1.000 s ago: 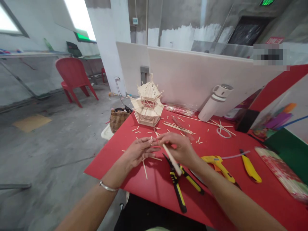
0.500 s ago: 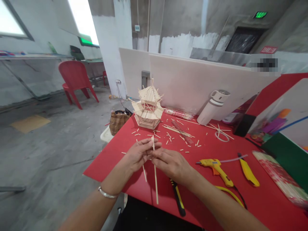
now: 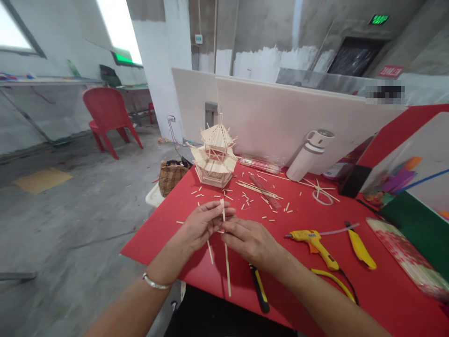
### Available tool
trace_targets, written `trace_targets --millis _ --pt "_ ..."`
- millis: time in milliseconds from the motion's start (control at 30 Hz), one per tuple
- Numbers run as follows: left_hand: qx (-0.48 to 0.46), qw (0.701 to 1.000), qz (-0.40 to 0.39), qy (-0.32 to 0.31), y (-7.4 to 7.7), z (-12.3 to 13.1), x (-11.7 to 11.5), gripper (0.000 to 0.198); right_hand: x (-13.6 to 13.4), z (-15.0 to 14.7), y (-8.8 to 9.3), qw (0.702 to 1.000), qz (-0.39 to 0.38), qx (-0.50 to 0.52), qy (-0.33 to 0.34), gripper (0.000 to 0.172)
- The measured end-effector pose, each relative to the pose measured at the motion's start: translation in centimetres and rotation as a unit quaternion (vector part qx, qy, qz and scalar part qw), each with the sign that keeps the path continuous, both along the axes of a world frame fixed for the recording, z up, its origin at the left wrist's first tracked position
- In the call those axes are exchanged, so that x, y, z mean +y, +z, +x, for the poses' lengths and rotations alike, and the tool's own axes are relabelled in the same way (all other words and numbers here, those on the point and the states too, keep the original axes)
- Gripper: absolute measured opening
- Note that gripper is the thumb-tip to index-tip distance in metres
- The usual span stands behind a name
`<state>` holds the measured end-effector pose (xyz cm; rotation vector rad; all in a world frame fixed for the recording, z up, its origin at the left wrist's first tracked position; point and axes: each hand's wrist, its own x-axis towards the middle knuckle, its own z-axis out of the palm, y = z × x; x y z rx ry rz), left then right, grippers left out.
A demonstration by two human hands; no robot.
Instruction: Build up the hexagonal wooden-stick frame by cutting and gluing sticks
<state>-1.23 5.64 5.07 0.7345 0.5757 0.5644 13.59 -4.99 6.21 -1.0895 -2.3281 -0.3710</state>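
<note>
My left hand (image 3: 205,219) pinches the upper part of a thin wooden stick (image 3: 228,271) between thumb and fingers. Lower on the same stick, the fingers of my right hand (image 3: 250,238) are closed around it. Its bottom end points toward me over the red table. Under my left hand lies another thin stick (image 3: 210,252), partly hidden. A yellow-and-black utility knife (image 3: 259,288) lies below my right hand. Beyond my hands stands a small two-tiered pagoda model (image 3: 215,157) built of sticks.
On the red table (image 3: 161,234) lie cut stick pieces, a reddish ruler (image 3: 265,192), a yellow glue gun (image 3: 314,243), a yellow-handled tool (image 3: 361,248) and packed sticks (image 3: 407,252). A white flask (image 3: 310,157) stands at the back before white boards (image 3: 280,112).
Both hands keep hold of the stick in almost the same pose. The whole view has shifted very slightly; nothing on the table has visibly moved.
</note>
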Motion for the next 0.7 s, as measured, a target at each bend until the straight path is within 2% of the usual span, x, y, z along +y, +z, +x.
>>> trace_targets --millis 700 --pt "0.008 1.0 -0.009 0.011 0.24 0.04 -0.12 0.008 0.1 -0.04 -0.26 1.0 0.006 -0.024 -0.01 0.02"
